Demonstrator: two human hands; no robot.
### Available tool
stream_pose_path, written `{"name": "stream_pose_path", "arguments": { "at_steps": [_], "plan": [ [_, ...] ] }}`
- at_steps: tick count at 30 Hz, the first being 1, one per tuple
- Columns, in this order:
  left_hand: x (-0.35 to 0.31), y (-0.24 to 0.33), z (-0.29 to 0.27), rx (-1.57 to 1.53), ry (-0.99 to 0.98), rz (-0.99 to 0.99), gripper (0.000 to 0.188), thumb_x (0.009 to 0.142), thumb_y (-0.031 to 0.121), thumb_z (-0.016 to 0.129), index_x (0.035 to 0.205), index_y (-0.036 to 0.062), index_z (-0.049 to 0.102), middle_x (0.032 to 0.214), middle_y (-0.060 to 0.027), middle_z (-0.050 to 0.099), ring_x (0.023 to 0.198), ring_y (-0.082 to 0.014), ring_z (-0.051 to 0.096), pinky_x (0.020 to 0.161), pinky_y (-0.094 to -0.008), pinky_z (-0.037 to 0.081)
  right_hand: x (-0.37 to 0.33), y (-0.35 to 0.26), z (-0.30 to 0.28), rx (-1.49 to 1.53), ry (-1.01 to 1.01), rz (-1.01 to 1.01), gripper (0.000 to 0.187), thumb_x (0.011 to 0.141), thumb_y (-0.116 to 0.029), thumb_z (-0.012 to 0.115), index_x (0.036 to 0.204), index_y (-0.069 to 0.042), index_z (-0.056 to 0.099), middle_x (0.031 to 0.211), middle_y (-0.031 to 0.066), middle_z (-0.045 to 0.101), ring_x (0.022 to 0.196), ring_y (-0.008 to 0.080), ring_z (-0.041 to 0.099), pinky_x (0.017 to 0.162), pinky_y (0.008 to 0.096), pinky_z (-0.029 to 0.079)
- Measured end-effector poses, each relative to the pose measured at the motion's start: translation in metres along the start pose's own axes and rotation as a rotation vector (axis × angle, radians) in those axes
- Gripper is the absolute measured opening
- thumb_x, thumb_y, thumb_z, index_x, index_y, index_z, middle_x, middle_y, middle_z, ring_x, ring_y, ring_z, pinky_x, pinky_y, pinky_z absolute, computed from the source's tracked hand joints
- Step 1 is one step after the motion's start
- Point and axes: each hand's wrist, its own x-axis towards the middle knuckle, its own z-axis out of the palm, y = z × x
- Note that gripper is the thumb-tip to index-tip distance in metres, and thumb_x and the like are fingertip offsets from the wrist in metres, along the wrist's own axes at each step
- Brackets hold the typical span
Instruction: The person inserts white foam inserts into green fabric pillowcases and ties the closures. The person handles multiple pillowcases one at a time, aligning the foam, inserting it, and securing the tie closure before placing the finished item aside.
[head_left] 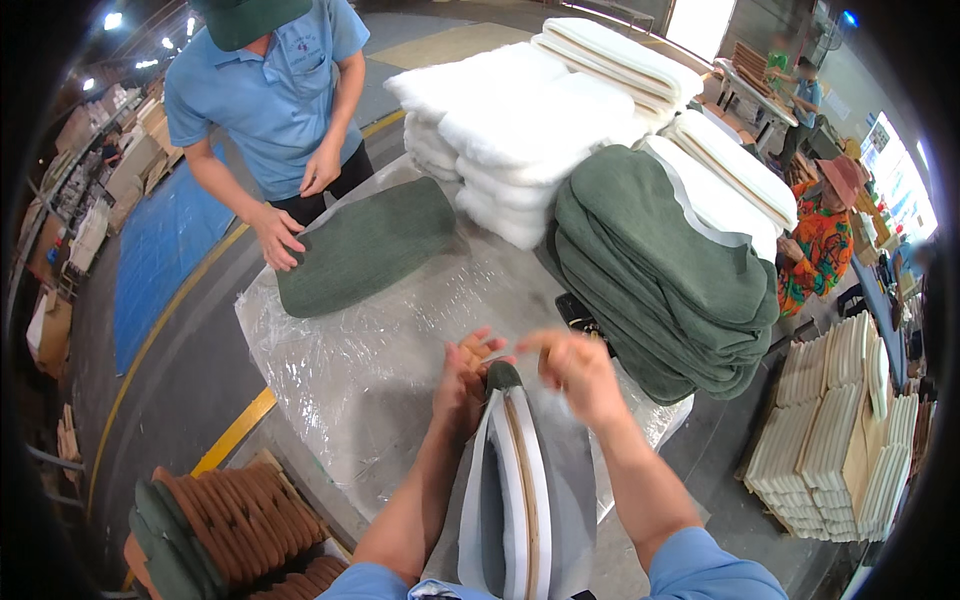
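A long cushion (535, 490) stands on its edge between my forearms, its far end near the table's middle. Its open side faces up, showing a narrow tan edge between white strips, with grey fabric flaps beside it and green cloth at the far tip. My left hand (464, 380) is beside that green tip, palm turned up, fingers stretched out and apart. Just right of the tip, my right hand (575, 370) is raised and smeared by motion, so I cannot make out whether its fingers grip anything.
The table (330, 385) is covered in clear plastic. A co-worker (285, 110) touches a flat green cushion (370, 250) across it. White padding (530, 120) and green covers (660, 260) are piled to the right, beside a small black object (578, 312). Brown cushions (235, 515) stand lower left, pale slabs (830, 430) right.
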Motion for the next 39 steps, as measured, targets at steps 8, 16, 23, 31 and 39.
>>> {"name": "stream_pose_path", "arguments": {
  "at_steps": [8,16,23,31,39],
  "plan": [
    [0.043,0.004,0.016,0.304,-0.024,-0.007,0.074,0.115,0.060,0.031,0.165,0.0059,0.031,0.147,-0.0140,0.050,0.127,-0.0272,0.060,0.111,-0.0363,0.048,0.099,0.047,0.041,-0.300,0.116,-0.028,0.066,0.115,-0.054,0.034,0.154,-0.005,0.054,0.146,0.0210,0.060,0.134,0.0332,0.053,0.116,0.0440,0.039],
    [0.029,-0.009,0.012,0.711,-0.217,0.205,0.071,0.117,0.050,0.035,0.167,0.0006,0.025,0.164,-0.0121,0.038,0.155,-0.0249,0.034,0.127,-0.0338,0.028,0.063,0.041,0.054,-0.441,0.124,-0.288,0.076,0.113,-0.061,0.029,0.165,-0.007,0.036,0.162,0.0266,0.040,0.151,0.0457,0.036,0.126,0.0534,0.025],
    [0.007,-0.012,-0.002,0.517,-0.129,0.130,0.060,0.113,0.048,0.045,0.149,0.0011,0.056,0.136,-0.0106,0.065,0.128,-0.0227,0.060,0.110,-0.0348,0.046,0.041,0.043,0.057,-0.626,0.172,-0.335,0.069,0.113,-0.054,0.036,0.165,-0.009,0.038,0.162,0.0252,0.040,0.151,0.0458,0.035,0.125,0.0512,0.025],
    [-0.072,0.095,-0.046,0.620,0.532,0.356,0.029,0.102,0.036,0.060,0.103,0.0095,0.071,0.080,-0.0013,0.060,0.077,-0.0152,0.060,0.077,-0.0312,0.052,-0.202,0.033,-0.045,-0.153,0.200,0.292,0.062,0.117,-0.049,0.032,0.161,-0.006,0.046,0.158,0.0132,0.053,0.144,0.0282,0.051,0.122,0.0412,0.038],
    [-0.187,0.088,-0.100,0.338,0.656,0.363,0.030,0.099,0.035,0.058,0.095,0.0057,0.060,0.092,-0.0090,0.060,0.092,-0.0269,0.064,0.087,-0.0418,0.055,-0.278,0.085,0.035,0.202,0.767,0.167,0.050,0.118,-0.034,0.035,0.150,0.000,0.054,0.152,0.0118,0.056,0.135,0.0230,0.052,0.121,0.0372,0.036]
  ]
}}
